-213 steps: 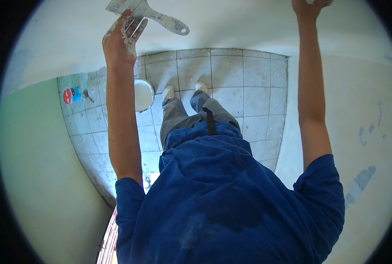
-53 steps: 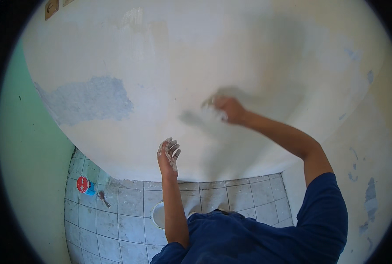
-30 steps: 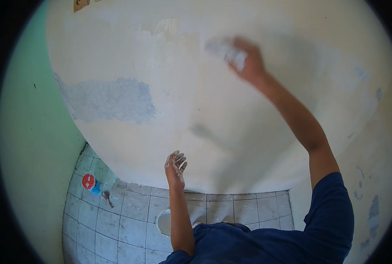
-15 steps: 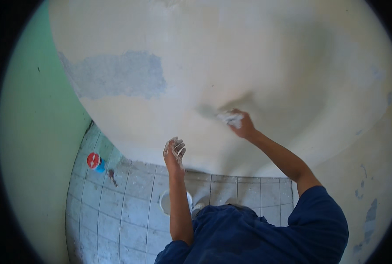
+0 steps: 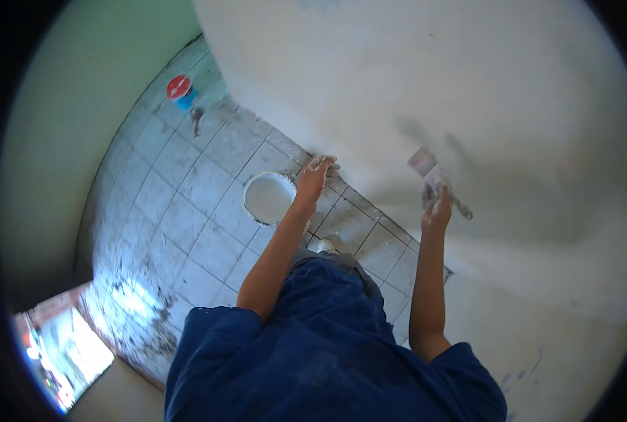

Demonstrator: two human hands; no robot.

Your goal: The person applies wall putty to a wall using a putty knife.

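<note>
My right hand [image 5: 436, 204] grips a flat paintbrush [image 5: 421, 161] that is smeared with white. Its broad end points up and left, and its handle pokes out past my fingers at the lower right. The brush is in front of the pale wall [image 5: 524, 84] and looks apart from it. White paste coats the fingers of my left hand [image 5: 318, 173], which is empty, loosely bent and open. It hovers just right of a white bucket [image 5: 246, 199] standing on the floor, with pale stuff inside.
A small red-and-blue container [image 5: 180, 90] stands on the tiled floor [image 5: 176, 211] near the green wall [image 5: 123, 63]. Close by it lies a dark reddish tool [image 5: 197, 121], too small to name. A bright doorway [image 5: 74, 352] shows at the lower left. My shoe [image 5: 325, 245] is below the bucket.
My view has swung down and left, bringing the bucket and doorway into sight. My right hand has drawn the brush back from the wall; my left hand is now near the bucket.
</note>
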